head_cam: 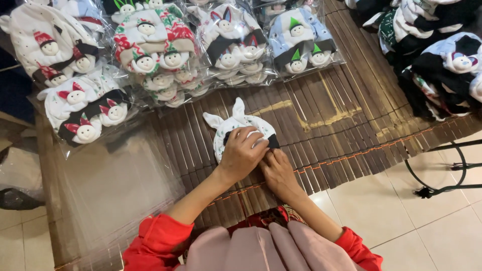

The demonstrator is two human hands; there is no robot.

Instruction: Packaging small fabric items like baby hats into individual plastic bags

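White bunny-ear hat (232,124) lies mid-mat on the dark slat mat (321,115), ears pointing to the far edge, long axis running away from the person. Left hand (242,153) presses flat on top w/ fingers curled over the black cuff; right hand (277,173) pinches the near rim, nearer the person. Clear bags (150,55) along the far edge hold stacked hats w/ small doll faces.

The left hand (242,153) lies over the lower middle of the small white fabric hat with two pointed ears (232,122), hiding its face and most of its dark band. The right hand (277,173) covers the hat's lower right edge; whether its fingers pinch the cloth cannot be told. The clear plastic bags of snowman hats (150,47) are cut off by the top edge. The dark heap of loose hats (432,55) runs past the right edge. The black metal stand (442,173) shows only in part.
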